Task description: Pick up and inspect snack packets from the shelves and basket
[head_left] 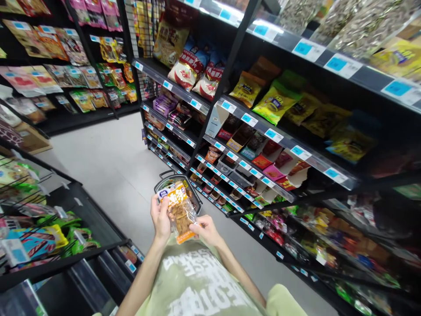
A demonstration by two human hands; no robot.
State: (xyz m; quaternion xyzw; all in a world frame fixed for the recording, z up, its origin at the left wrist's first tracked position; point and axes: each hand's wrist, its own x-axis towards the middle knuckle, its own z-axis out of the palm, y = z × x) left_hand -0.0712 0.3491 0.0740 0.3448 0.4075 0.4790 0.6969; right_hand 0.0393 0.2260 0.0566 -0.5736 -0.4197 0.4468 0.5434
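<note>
A snack packet, orange and white at the top with a clear window showing brown pieces, is held in front of my body. My left hand grips its upper left edge, thumb on the front. At the lower right corner, my right hand pinches the packet between thumb and fingers. Just beyond the packet, a dark shopping basket sits low near the shelf, partly hidden by the packet. Its contents are mostly hidden.
Tall shelving with bagged snacks and price tags runs along the right. A lower rack with packets stands at the left. Grey floor runs between them to a black wall display at the back. A cardboard box is at far left.
</note>
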